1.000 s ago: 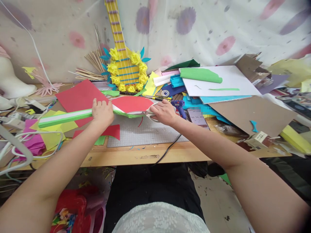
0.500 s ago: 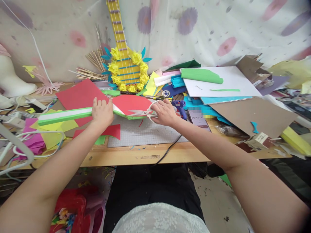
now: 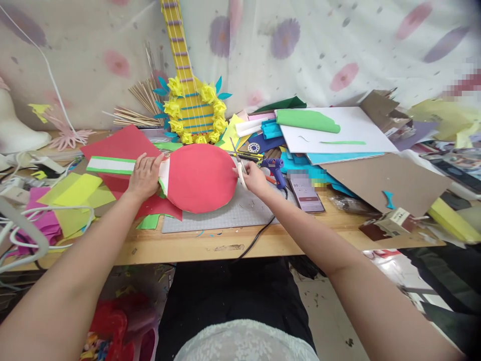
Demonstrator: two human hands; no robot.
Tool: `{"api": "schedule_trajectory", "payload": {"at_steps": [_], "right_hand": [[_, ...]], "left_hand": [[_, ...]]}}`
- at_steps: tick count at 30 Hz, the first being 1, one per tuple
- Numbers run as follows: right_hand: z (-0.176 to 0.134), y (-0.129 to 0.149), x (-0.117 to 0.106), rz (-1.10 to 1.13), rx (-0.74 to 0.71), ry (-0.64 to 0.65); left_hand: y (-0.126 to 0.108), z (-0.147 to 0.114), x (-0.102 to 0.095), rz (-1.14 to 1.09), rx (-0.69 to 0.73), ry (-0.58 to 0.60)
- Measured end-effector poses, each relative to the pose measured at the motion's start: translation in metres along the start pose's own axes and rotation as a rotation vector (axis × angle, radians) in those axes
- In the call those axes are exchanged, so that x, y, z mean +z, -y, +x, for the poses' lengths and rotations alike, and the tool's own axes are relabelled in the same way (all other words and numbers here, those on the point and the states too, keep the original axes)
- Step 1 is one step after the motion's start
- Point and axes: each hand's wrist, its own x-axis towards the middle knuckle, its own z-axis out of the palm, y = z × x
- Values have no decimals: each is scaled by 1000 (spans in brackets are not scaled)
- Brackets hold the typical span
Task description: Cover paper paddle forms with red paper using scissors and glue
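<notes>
The left hand [image 3: 145, 175] grips the neck of a paper guitar cutout, closed where the green-and-white strip [image 3: 110, 165] meets the red disc [image 3: 201, 178]; the cutout's long axis runs left to right above the cutting mat [image 3: 240, 213]; the right hand [image 3: 252, 178] closes on scissors [image 3: 238, 159], blades pointing far and upward, touching the disc's right edge; the disc lies between both hands, nearer the right.

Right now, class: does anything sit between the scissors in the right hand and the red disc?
Nothing visible does. The right hand holds the scissors right at the red disc's right edge; the left hand grips the piece's other side.
</notes>
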Motion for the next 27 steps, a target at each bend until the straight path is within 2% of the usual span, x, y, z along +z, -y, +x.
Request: {"api": "schedule_trajectory", "payload": {"at_steps": [4,6,8,10,12,15,18,21,24,27], "right_hand": [[3,-8,8,333,113,124],[1,-10,11,542,143,212],[0,-10,13,675,155,236],[-3,-9,15,723,171,224],[-5,-8,17,740,198,209],[-9,-5,20,741,252,189],[-13,-1,25,730,280,189],[-15,-4,30,768,217,189],[-15,-12,36,786,124,169],[-13,-20,40,770,101,167]], "left_hand": [[-5,1,6,34,-47,21],[-10,2,3,46,-76,66],[-12,6,-4,48,-114,112],[-15,12,-11,51,-204,124],[-23,22,-17,50,-342,83],[-55,39,-21,4,-464,25],[-106,50,-17,-106,-337,102],[-148,49,-7,-129,-272,140],[-164,45,2,-134,-263,123],[-162,44,8,-138,-253,152]]}}
